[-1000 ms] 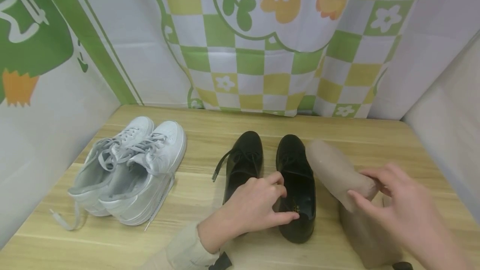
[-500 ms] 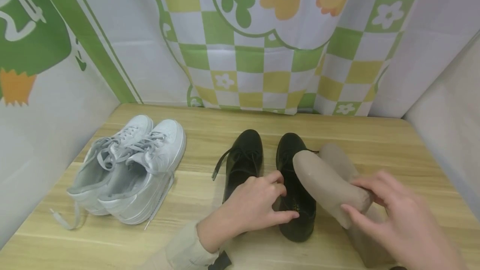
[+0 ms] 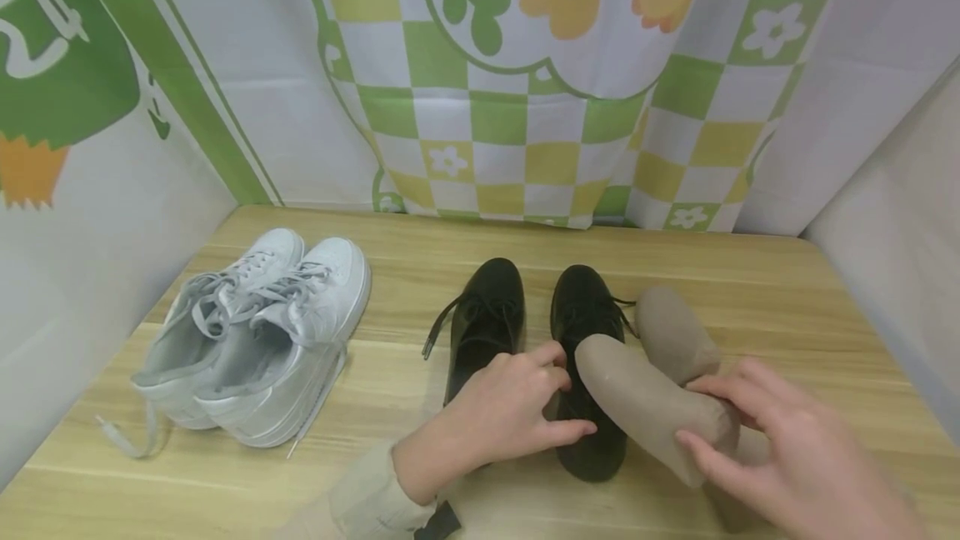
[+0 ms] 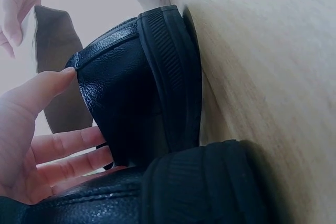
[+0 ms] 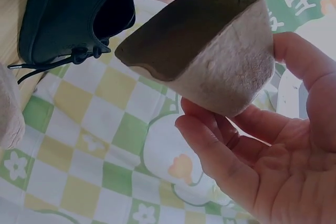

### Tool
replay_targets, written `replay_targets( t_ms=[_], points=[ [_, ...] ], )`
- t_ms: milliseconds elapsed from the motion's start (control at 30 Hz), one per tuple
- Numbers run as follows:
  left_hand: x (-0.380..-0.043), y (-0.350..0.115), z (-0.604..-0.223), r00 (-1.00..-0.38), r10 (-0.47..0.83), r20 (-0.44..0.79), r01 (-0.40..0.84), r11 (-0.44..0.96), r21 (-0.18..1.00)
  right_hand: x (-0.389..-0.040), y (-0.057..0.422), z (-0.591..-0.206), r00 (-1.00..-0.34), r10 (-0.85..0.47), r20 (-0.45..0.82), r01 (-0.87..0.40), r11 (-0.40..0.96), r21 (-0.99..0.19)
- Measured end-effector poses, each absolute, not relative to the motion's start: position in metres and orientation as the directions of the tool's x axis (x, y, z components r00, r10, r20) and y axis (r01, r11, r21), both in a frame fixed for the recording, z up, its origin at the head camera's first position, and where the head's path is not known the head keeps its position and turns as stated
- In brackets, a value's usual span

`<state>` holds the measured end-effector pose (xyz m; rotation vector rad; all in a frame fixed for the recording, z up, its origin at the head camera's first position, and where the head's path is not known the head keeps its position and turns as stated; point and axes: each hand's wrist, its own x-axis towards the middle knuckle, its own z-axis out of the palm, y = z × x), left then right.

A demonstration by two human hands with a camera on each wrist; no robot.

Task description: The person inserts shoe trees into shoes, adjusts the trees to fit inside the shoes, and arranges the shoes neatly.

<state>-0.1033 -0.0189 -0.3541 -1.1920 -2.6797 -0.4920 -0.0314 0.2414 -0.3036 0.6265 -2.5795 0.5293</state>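
Observation:
My left hand (image 3: pixel 513 407) holds the right-hand black lace-up shoe (image 3: pixel 588 298), which sits on the wooden board. In the left wrist view its thumb is at the heel rim of the shoe (image 4: pixel 126 77), and its fingers lie along the side. My right hand (image 3: pixel 795 440) pinches a beige shoe insert (image 3: pixel 652 402) by its wide end, with the rounded toe over the shoe's opening. The right wrist view shows the insert (image 5: pixel 226 72) as hollow, like moulded pulp. A second beige insert (image 3: pixel 671 336) lies to the right, partly hidden behind the first and my hand.
The other black shoe (image 3: pixel 491 298) stands left of the held one, its lace trailing sideways. A pair of white sneakers (image 3: pixel 300 340) with loose laces is farther left on the board (image 3: pixel 405 273). A checkered floral cloth (image 3: pixel 495 123) hangs behind.
The insert in my right hand has come left and nearer me, from beside the black shoe to over its opening, uncovering the second insert's toe. My left hand stays in place.

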Motion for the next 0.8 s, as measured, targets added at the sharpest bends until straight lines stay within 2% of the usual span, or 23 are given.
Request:
replay_targets(
  t_ms=[233, 567, 800],
  points=[
    [-0.104, -0.019, -0.355, -0.661, 0.687, 0.302, 0.75, 0.616, 0.24, -0.036, 0.24, -0.304, -0.769, -0.407, 0.494, -0.563, 0.796, -0.221],
    [-0.104, -0.019, -0.354, -0.672, 0.684, 0.283, 0.74, 0.618, 0.265, -0.04, 0.232, -0.301, -0.809, -0.389, 0.44, -0.495, 0.856, -0.152],
    [-0.103, -0.02, -0.354, -0.67, 0.687, 0.279, 0.742, 0.613, 0.272, -0.043, 0.227, -0.3, -0.851, -0.34, 0.399, -0.436, 0.882, -0.178]
  ],
)
